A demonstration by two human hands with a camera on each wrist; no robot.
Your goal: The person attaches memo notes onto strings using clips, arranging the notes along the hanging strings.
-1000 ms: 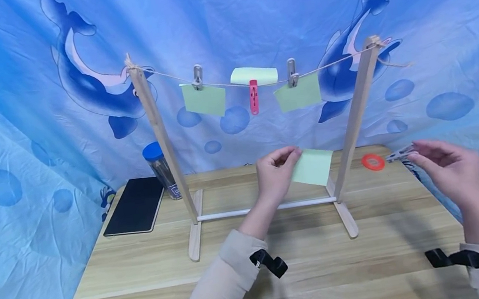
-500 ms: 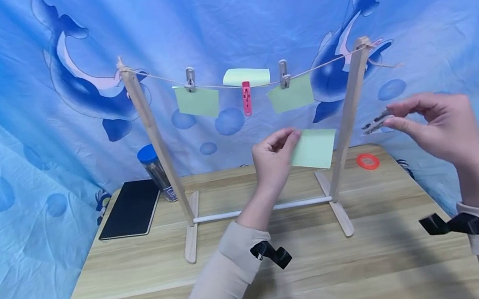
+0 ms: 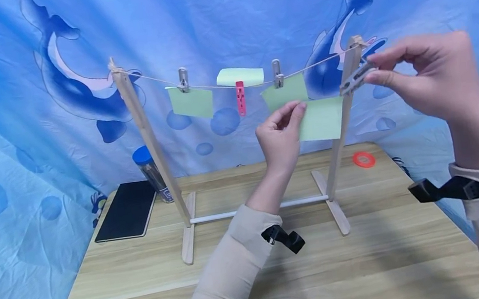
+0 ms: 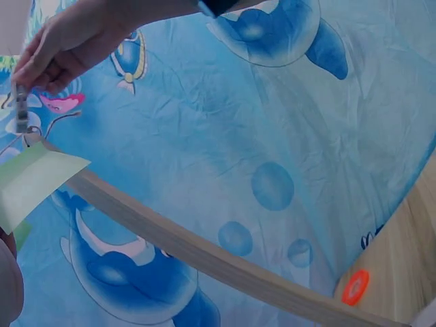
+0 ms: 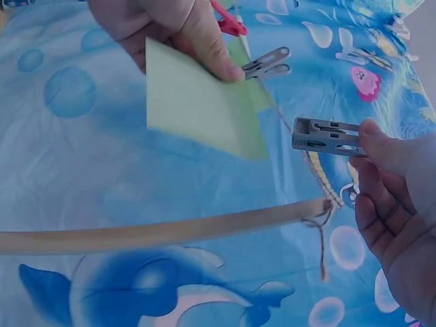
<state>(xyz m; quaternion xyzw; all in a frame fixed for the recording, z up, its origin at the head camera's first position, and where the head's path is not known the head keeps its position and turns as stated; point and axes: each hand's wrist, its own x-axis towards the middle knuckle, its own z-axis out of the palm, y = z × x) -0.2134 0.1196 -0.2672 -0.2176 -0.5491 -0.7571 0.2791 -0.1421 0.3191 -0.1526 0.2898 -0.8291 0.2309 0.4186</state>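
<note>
My left hand [image 3: 281, 134] pinches a pale green sticky note [image 3: 322, 119] by its upper left corner, just below the string [image 3: 318, 63] and left of the right post. A grey clothespin [image 5: 327, 136] is held by its handle ends between thumb and fingers of my right hand [image 3: 432, 76], near the top of the right post [image 3: 339, 142]. On the string hang a left green note [image 3: 191, 103] under a grey clothespin [image 3: 183, 80], a curled note [image 3: 239, 76] with a pink clothespin [image 3: 240, 98], and a right green note [image 3: 286, 91] under another grey clothespin [image 3: 277, 73].
The wooden stand has a left post [image 3: 149, 145] and a white crossbar [image 3: 216, 217] low down. On the table [image 3: 149, 290] are a black notebook [image 3: 126, 211], a blue-lidded clear tube [image 3: 152, 172] and an orange-red ring [image 3: 364, 159]. A blue dolphin-print curtain [image 3: 214, 18] hangs behind.
My left hand has raised the sticky note from near the crossbar to just below the string. My right hand has lifted the clothespin up and left, from beside the ring to the post top.
</note>
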